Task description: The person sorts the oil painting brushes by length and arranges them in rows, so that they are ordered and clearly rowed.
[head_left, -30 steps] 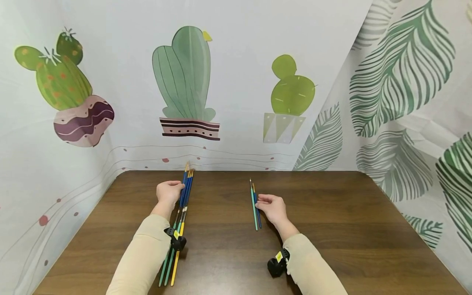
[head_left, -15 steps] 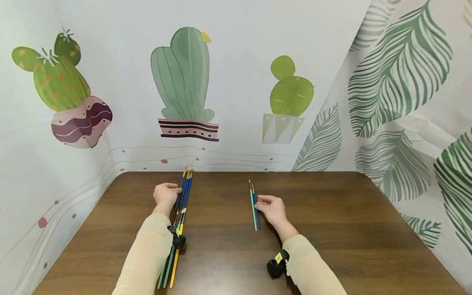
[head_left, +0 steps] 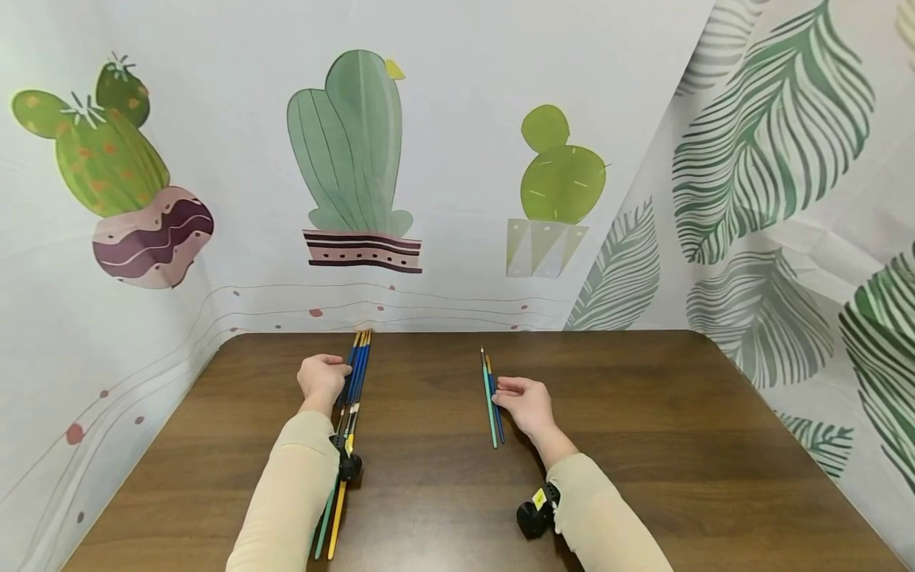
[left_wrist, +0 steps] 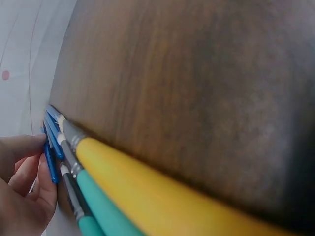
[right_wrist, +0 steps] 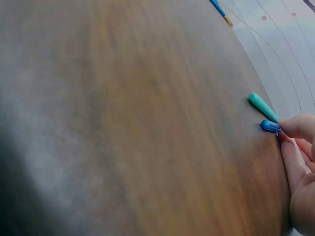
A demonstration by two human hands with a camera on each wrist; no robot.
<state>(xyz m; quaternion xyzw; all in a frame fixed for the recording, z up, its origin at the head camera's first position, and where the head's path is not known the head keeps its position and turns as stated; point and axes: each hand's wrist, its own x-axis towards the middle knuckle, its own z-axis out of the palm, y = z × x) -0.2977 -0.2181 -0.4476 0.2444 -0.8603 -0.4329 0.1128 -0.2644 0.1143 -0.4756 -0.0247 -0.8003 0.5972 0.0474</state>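
At the table's far left, my left hand pinches a slim blue paintbrush between thumb and fingers. It lies beside several other blue paintbrushes, their bristles pointing to the back edge. Closer to me, below these, are green paintbrushes and a yellow paintbrush, partly hidden by the left sleeve. Right of the middle, my right hand pinches a blue paintbrush near its middle. Just left of that one, a teal paintbrush lies almost parallel.
All the brushes are on a brown wooden table with rounded far corners. Behind its back edge hangs a white cloth printed with cacti and leaves. Each wrist carries a small black camera.
The blue paintbrush in my left hand has come slightly toward me, its bristle tip now about level with the neighbouring blue ones. My right hand has stayed almost still.
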